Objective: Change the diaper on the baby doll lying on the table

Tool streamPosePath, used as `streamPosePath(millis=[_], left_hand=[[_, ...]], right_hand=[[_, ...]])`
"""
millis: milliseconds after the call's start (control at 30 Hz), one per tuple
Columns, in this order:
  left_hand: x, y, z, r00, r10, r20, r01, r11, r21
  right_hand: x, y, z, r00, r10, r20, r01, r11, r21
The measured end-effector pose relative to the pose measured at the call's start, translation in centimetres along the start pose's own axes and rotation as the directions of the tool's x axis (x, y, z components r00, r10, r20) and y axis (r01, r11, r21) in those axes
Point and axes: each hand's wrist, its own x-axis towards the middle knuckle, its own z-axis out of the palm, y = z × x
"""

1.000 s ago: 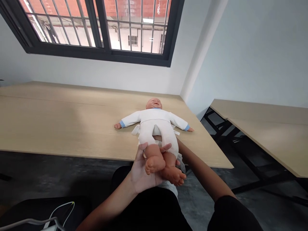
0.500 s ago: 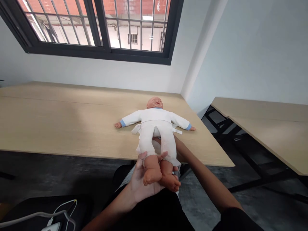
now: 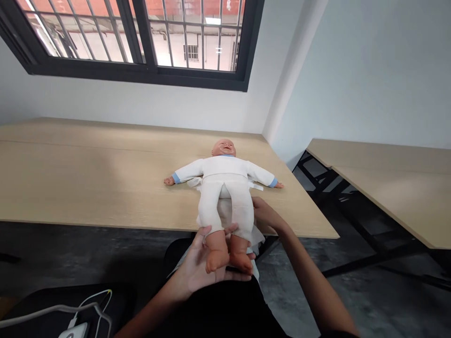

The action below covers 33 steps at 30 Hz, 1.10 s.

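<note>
The long wooden counter (image 3: 88,188) runs under a barred window (image 3: 141,70); a second counter (image 3: 387,188) stands well apart at the right. The doll (image 3: 225,173) lies face up on the first counter near its front edge, arms spread flat, head toward the wall; its lower legs reach out past the edge and are raised. A white cloth (image 3: 259,234) lies under its hips and hangs a little over the edge. The left hand (image 3: 192,270) is below the edge, palm up; its grip closes loosely around the ankles, thumb on one side and fingers on the other, with both bare feet (image 3: 225,258) resting in the palm. The right hand (image 3: 264,216) lies at the doll's hip, touching the trouser leg and the cloth; its fingers are hidden under the doll, so I cannot tell whether its grip is spread or pinching. A white cable (image 3: 88,305) trails low at the left.

The risks, as I judge them: the hold on the ankles is shallow, so the smooth feet could slip from the palm; a pull toward the person could drag the doll and the cloth over the edge; the cloth could bunch under the hips if the right hand moves while weight rests on it.
</note>
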Motion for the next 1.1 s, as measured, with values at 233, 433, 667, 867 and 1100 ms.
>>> streamPosePath(millis=[233,433,667,867,1100], left_hand=[[-0.2,0.3,-1.3,0.998,-0.039,-0.042,0.039,0.999,0.008],[-2.1,2.6,-2.2,0.980,-0.144,-0.139,0.154,0.986,0.067],[-5.3,6.4,-1.6,0.909,0.037,-0.415,0.115,0.935,0.334],[-6.4,7.9,-1.4,0.853,0.195,-0.484,0.211,0.718,0.663],[-5.9,6.9,-1.1,0.822,0.209,-0.529,0.310,0.615,0.725]], right_hand=[[-3.4,2.6,1.2,0.986,0.162,-0.022,-0.147,0.935,0.323],[-2.8,1.8,-0.6,0.984,0.177,-0.030,-0.169,0.971,0.172],[-1.7,3.2,-3.4,0.989,0.126,-0.076,-0.123,0.991,0.051],[-4.6,2.5,-1.3,0.952,-0.225,-0.207,0.107,0.881,-0.462],[-9.5,2.2,5.5,0.785,-0.517,0.341,0.489,0.180,-0.853]])
